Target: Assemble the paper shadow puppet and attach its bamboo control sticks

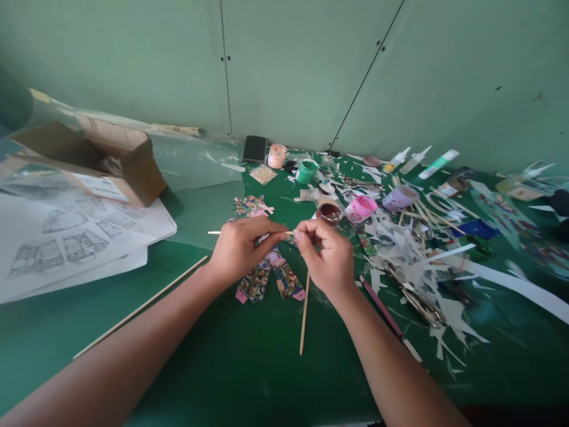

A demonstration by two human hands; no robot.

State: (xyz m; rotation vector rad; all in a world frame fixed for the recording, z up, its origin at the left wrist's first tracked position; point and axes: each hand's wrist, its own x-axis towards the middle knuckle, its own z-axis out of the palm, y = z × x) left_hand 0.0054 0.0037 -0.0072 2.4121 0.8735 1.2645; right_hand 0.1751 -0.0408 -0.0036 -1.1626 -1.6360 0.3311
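My left hand and my right hand meet above the green table, both pinched on a thin wooden stick that juts out to the left of the left hand. Right under the hands lies a colourful patterned paper figure, its legs toward me. A second patterned cut-out lies just beyond the left hand. Below the right hand, another thin stick lies on the table, pointing at me.
A long stick lies diagonally at left, near printed sheets and an open cardboard box. Small paint pots, glue bottles, scissors, a phone and white paper scraps crowd the right half of the table.
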